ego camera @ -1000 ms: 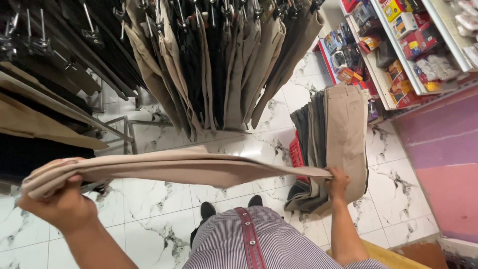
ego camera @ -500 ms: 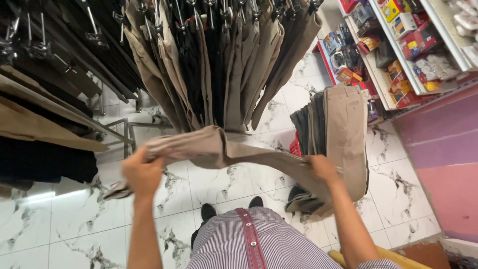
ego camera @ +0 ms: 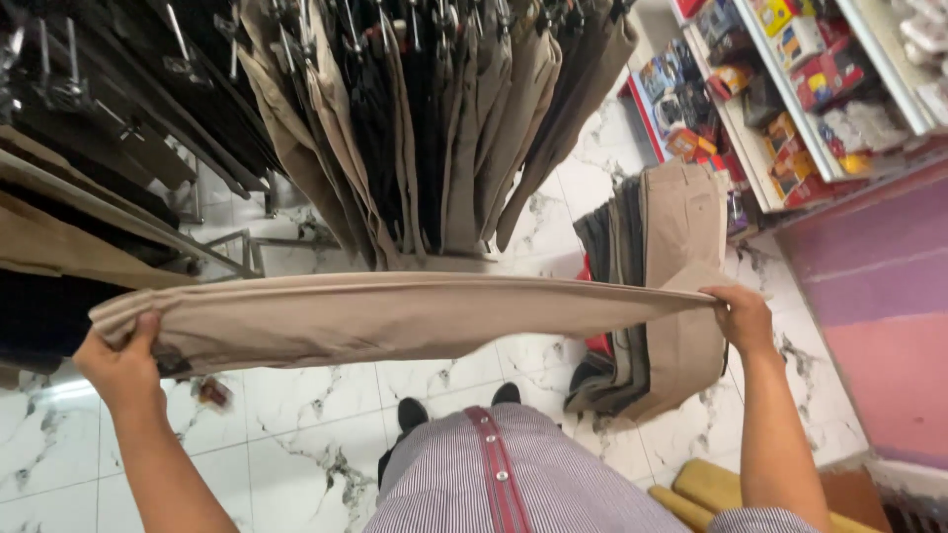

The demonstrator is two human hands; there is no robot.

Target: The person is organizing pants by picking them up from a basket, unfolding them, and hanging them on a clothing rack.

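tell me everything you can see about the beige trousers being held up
The beige trousers look like plain woven cotton, folded lengthwise into a long flat band. They are stretched taut and nearly level above the marble floor. The left hand grips one end, the right hand pinches the other. Nothing else touches them.

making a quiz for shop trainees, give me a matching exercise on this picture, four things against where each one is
Things:
1. left hand
2. right hand
3. hanging trousers
4. draped trouser stack

Places:
A. upper rail
B. beside the shelves, by the right hand
C. left end of the stretched beige trousers
D. their right end

Pairs: 1-C, 2-D, 3-A, 4-B
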